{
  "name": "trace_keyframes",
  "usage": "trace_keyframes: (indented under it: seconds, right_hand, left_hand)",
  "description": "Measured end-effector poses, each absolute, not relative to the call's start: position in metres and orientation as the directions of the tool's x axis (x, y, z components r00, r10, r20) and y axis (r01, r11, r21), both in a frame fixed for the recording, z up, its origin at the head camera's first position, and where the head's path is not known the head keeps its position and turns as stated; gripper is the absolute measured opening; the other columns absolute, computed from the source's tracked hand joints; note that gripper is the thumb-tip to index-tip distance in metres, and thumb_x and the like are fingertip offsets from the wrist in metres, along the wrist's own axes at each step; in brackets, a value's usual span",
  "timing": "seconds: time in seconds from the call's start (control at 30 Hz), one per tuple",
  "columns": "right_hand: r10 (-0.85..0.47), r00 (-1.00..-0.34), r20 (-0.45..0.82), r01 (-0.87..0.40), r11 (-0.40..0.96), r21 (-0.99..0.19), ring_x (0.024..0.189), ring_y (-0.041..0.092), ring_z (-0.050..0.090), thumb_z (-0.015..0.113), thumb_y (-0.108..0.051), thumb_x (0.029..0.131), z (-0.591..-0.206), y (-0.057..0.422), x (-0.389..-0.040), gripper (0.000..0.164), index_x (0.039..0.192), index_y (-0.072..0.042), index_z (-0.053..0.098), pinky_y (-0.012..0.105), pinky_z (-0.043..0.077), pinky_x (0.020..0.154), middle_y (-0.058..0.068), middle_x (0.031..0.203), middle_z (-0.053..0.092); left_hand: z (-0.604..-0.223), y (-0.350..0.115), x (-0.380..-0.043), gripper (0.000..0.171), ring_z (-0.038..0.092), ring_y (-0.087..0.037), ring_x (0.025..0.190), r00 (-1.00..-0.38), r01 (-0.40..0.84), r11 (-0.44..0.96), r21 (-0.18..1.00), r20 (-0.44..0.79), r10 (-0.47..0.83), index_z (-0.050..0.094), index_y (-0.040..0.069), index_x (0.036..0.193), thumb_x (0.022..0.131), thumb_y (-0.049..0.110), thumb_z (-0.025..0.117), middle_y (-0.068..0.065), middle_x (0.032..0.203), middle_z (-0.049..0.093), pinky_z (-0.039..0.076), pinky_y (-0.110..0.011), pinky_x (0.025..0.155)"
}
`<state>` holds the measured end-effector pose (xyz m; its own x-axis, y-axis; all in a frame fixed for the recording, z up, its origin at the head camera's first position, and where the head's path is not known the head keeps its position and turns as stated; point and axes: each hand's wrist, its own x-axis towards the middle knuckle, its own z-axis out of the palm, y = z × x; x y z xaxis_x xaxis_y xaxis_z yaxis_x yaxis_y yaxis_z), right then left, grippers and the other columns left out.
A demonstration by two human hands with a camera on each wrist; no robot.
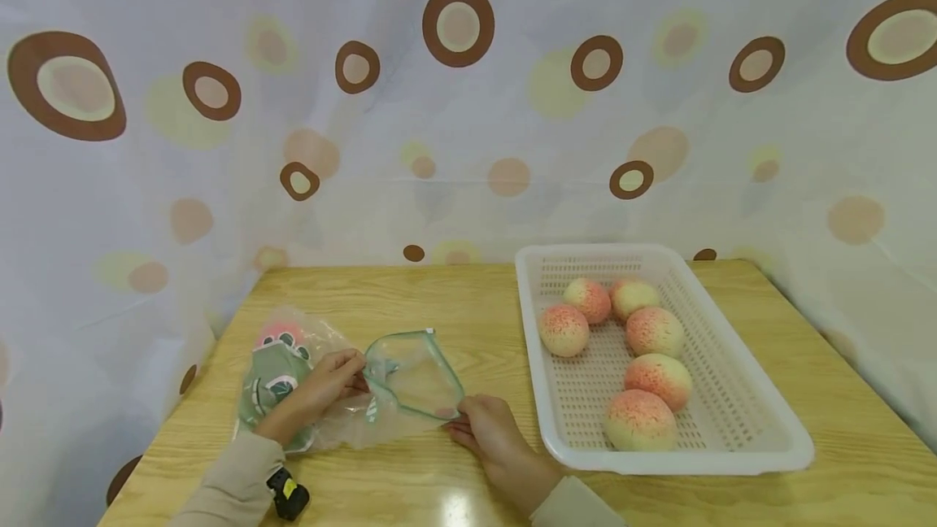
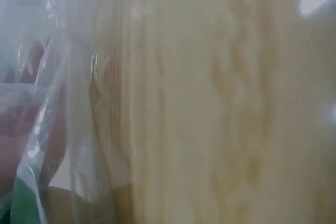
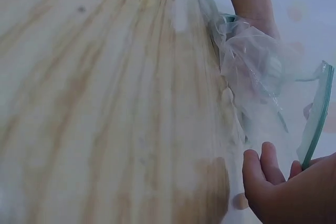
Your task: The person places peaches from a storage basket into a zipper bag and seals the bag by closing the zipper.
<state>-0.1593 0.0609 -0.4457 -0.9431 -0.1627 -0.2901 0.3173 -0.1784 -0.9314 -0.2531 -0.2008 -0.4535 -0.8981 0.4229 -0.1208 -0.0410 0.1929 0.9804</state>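
Plainly, hands (image 1: 333,376) (image 1: 498,433) pinching bag (image 1: 419,372), peaches (image 1: 655,332) in head view alone

In the head view, I have my left arm (image 1: 234,478) reaching in from below, sleeved to the wrist, its left hand (image 1: 328,382) angled up and rightward, fingers bent and pinching at the tips. My right arm (image 1: 574,504) slants up and leftward; its right hand (image 1: 494,433) sits well apart from the other, thumb uppermost in a pinch, the remaining fingers loosely curved beneath.
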Motion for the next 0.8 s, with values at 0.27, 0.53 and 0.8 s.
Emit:
trace_keyframes:
  seconds: [0.27, 0.53, 0.8]
  right_hand:
    - [-0.137, -0.932, -0.337, 0.36, -0.221, -0.906, 0.089, 0.02, 0.064, 0.039, -0.004, 0.094, -0.449, 0.067, -0.16, 0.019, 0.103, 0.011, 0.045, 0.031, 0.053, 0.09, 0.014, 0.096, 0.058]
    - [-0.109, -0.936, -0.336, 0.352, -0.228, -0.908, 0.076, 0.016, 0.068, 0.044, -0.006, 0.091, -0.451, 0.072, -0.162, 0.024, 0.104, 0.012, 0.051, 0.028, 0.057, 0.078, 0.008, 0.082, 0.066]
    - [-0.095, -0.948, -0.304, 0.318, -0.238, -0.918, 0.082, 0.021, 0.071, 0.043, -0.007, 0.093, -0.453, 0.074, -0.166, 0.028, 0.105, 0.016, 0.054, 0.032, 0.058, 0.076, 0.013, 0.084, 0.072]
  left_hand:
    - [-0.458, -0.203, -0.257, 0.024, 0.063, -0.014, 0.079, -0.915, -0.038, 0.174, 0.984, -0.105, 0.39, 0.052, 0.004, 0.088, 0.103, 0.017, 0.038, -0.004, 0.082, 0.06, 0.056, -0.024, 0.074]
    - [-0.428, -0.177, -0.248, 0.025, 0.062, -0.013, 0.075, -0.969, 0.012, 0.134, 0.991, -0.022, 0.244, 0.055, 0.003, 0.087, 0.102, 0.018, 0.042, -0.002, 0.082, 0.059, 0.056, -0.025, 0.074]
    - [-0.389, -0.147, -0.245, 0.026, 0.062, -0.009, 0.076, -0.919, 0.392, 0.069, 0.917, 0.387, 0.079, 0.056, -0.008, 0.092, 0.102, 0.013, 0.046, 0.001, 0.079, 0.063, 0.055, -0.022, 0.076]
